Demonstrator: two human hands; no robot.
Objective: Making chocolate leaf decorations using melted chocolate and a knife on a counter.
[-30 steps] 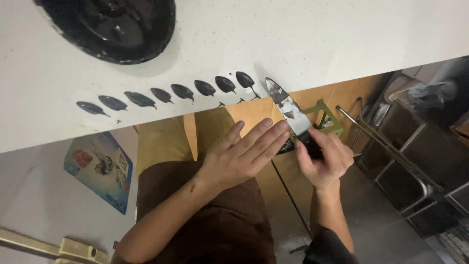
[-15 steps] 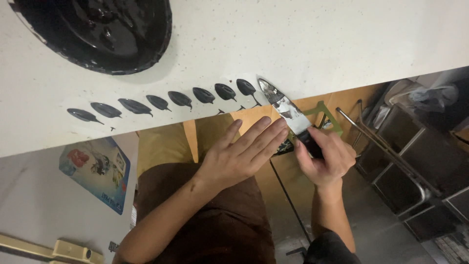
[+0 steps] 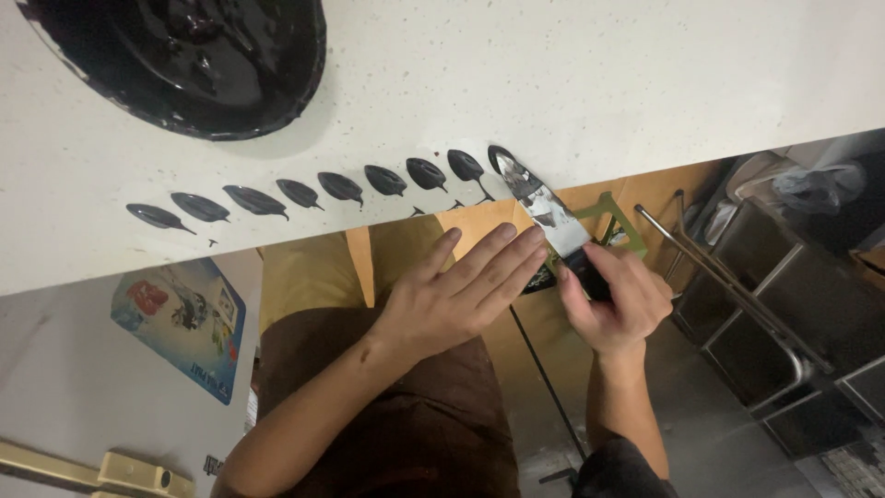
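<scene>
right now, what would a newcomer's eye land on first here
Probably the row of glossy black teardrop dabs along the near edge of the white counter. At its right end, the right hand holds a paint-smeared palette knife, the left hand flat beside it. A big black dish sits top left.

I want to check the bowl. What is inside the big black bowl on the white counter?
The bowl holds glossy black liquid, coating its inside and rim. Its upper part is cut off, so the rest cannot be seen.

Bright, even light on the white counter point(image 3: 572, 83); floor dimmer, slightly blurred.
</scene>
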